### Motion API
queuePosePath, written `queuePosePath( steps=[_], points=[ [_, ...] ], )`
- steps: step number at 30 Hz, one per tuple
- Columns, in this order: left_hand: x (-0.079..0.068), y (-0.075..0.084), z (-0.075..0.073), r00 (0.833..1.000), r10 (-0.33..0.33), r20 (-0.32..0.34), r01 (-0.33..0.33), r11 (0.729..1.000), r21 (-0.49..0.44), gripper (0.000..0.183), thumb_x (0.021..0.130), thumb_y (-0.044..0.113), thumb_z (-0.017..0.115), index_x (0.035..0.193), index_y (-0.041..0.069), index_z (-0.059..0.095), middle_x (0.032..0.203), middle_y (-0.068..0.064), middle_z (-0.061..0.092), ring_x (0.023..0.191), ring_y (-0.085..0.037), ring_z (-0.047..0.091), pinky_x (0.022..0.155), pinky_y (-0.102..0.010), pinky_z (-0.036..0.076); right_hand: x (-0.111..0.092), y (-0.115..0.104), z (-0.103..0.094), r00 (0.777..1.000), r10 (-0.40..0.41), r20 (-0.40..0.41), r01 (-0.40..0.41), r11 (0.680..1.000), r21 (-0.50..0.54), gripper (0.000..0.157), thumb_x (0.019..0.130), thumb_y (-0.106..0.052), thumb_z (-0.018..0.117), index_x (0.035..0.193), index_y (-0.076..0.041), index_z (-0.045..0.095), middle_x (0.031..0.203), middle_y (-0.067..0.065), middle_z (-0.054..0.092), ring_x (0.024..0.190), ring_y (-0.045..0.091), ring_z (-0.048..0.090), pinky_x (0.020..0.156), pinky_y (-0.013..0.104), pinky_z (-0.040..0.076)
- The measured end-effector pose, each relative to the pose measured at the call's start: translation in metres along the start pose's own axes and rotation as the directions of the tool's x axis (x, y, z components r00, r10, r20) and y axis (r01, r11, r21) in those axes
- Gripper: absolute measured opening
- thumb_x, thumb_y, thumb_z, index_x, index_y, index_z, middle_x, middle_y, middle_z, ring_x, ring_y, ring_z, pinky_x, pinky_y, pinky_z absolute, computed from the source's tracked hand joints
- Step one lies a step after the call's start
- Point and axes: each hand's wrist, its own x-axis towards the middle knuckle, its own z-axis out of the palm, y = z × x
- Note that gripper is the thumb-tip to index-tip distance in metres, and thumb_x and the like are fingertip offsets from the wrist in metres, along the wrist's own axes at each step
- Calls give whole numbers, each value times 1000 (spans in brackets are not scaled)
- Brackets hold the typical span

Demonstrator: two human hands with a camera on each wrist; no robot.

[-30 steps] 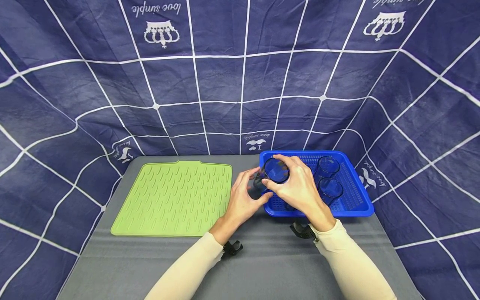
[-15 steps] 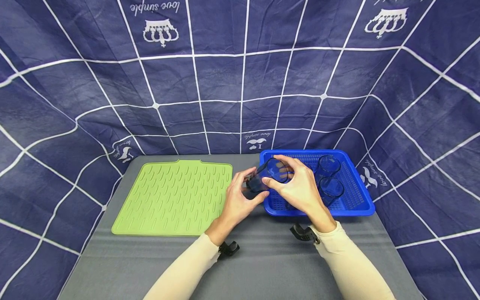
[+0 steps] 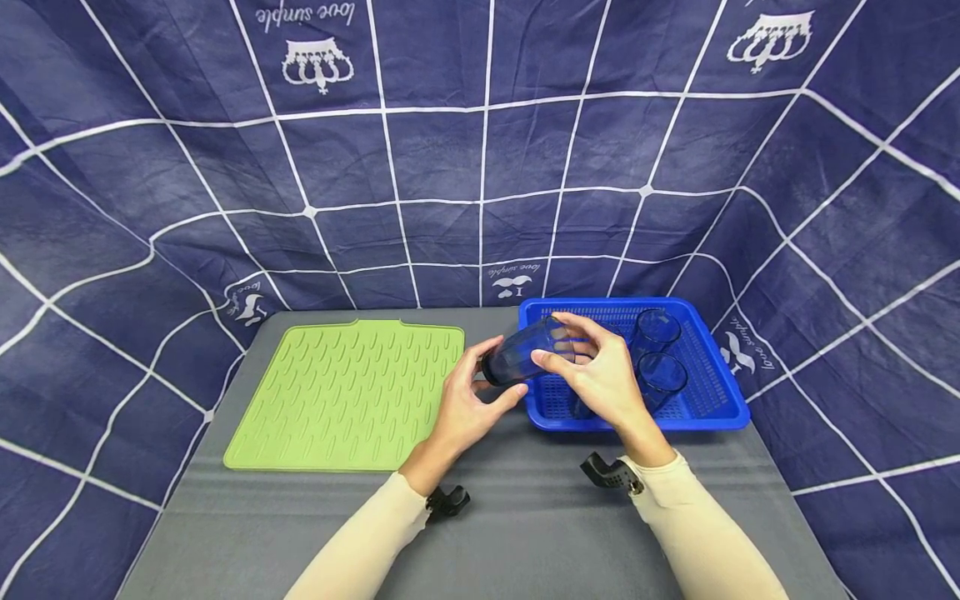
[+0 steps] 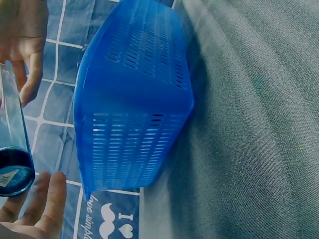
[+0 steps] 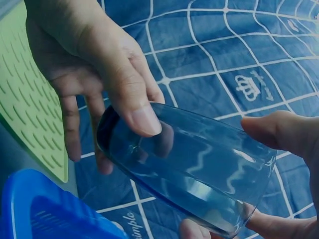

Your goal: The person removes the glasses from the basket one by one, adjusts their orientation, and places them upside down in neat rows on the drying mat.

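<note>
A blue-tinted drinking glass (image 3: 519,353) is held between both hands above the left end of the blue basket, tilted with its dark base to the left. My right hand (image 3: 606,375) grips it near the rim, thumb on the near side and fingers beyond. My left hand (image 3: 461,410) is at the base end; in the right wrist view its thumb (image 5: 145,119) lies against the glass (image 5: 199,159) while other fingers extend past it. A small pale label shows on the base in the left wrist view.
The blue plastic basket (image 3: 708,421) holds more glasses, such as one at the back (image 3: 656,332) and one nearer (image 3: 662,375). A green ribbed drying mat (image 3: 348,396) lies left on the grey table (image 3: 525,533). Dark blue checked cloth (image 3: 435,158) hangs behind and at the sides.
The glass has tipped from nearly facing up toward lying sideways, its base swinging left. My left hand has moved slightly left with the base; the right still holds the rim end.
</note>
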Motion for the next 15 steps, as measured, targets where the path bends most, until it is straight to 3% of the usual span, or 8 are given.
queuePosePath(
  steps=[5,11,15],
  points=[
    [-1,3,-3,1000,-10,0,10,999,-51,75,94,16,98,162,15,66,159,-10,73,132,-20,76,94,-39,73,-2,3,1,998,55,4,-55,995,79,67,94,-18,98,155,-13,73,139,23,80,109,12,85,93,18,66],
    [-2,8,-8,1000,-20,0,20,996,-82,74,95,14,97,162,16,66,157,-12,74,131,-21,77,95,-41,73,-5,7,4,995,96,12,-96,980,173,64,96,-14,94,156,-12,71,142,21,76,107,8,84,94,20,66],
    [-4,10,-12,1000,-27,-2,27,994,-108,75,95,11,97,163,19,65,158,-12,73,131,-22,78,96,-36,72,-7,9,7,995,103,11,-103,967,234,64,97,-9,91,158,-8,70,140,18,75,104,8,85,94,20,66]
  ],
)
